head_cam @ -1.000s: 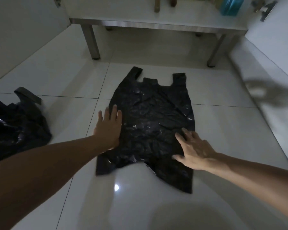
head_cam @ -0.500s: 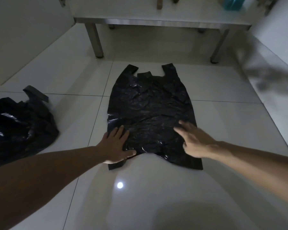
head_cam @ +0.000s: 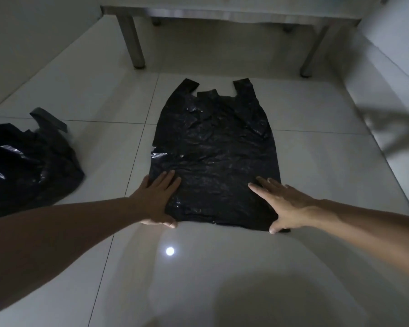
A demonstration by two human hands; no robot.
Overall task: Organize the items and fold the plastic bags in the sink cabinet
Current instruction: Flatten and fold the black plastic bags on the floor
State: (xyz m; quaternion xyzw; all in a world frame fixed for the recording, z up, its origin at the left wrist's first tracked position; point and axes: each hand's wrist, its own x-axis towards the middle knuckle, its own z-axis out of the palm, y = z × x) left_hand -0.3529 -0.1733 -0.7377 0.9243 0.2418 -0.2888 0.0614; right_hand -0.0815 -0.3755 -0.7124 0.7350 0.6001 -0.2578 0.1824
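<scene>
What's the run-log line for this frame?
step: flattening bag | left hand: flat on black plastic bag | right hand: flat on bag | fold: not started

Two bare forearms in view, no sleeves down to wrists. Left hand (head_cam: pixel 157 201) bare: no glove, ring, watch. Right hand (head_cam: pixel 284 204) likewise bare, nails short.

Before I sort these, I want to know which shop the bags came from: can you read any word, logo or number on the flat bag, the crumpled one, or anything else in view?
None can be read.
Flat bag: plain black, no print visible.
Crumpled bag: plain black where it shows; its folds hide part of it.
Table: no label seen in the dim light.
</scene>
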